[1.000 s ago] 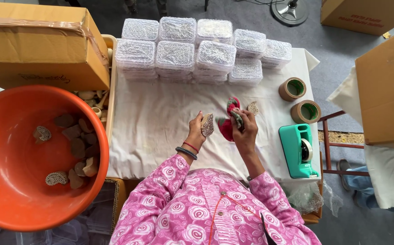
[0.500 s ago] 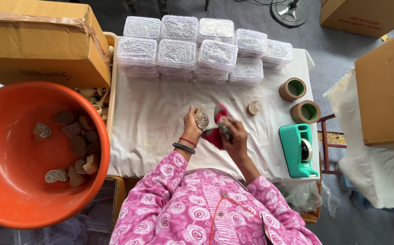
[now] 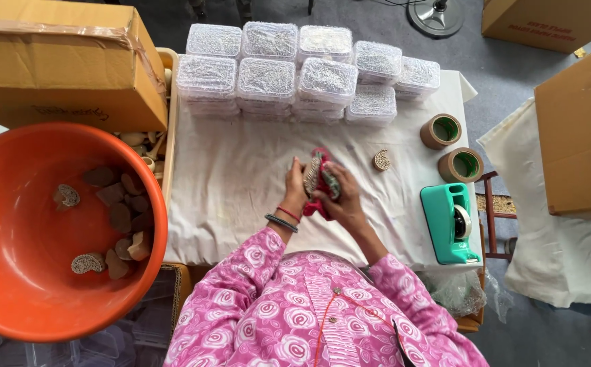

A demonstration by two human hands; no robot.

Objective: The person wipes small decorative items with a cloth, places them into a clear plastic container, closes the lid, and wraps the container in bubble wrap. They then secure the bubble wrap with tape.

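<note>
My left hand (image 3: 297, 192) holds a carved wooden block (image 3: 311, 177) upright over the white-covered table (image 3: 227, 183). Pressed against that block is a red cloth (image 3: 320, 205), gripped by my right hand (image 3: 343, 197). Both hands meet just in front of my chest, sleeves in pink patterned fabric. A small round carved block (image 3: 381, 160) lies on the table a little to the right of my hands.
Stacks of clear lidded plastic boxes (image 3: 295, 75) line the table's far side. Two brown tape rolls (image 3: 452, 146) and a teal tape dispenser (image 3: 450, 221) sit at right. A big orange basin (image 3: 44, 231) with several carved blocks stands left. Cardboard boxes (image 3: 57, 61) flank both sides.
The hands, held apart a second ago, have come together. The red cloth now presses on the block, and both hands have drifted slightly left and closer to my body.
</note>
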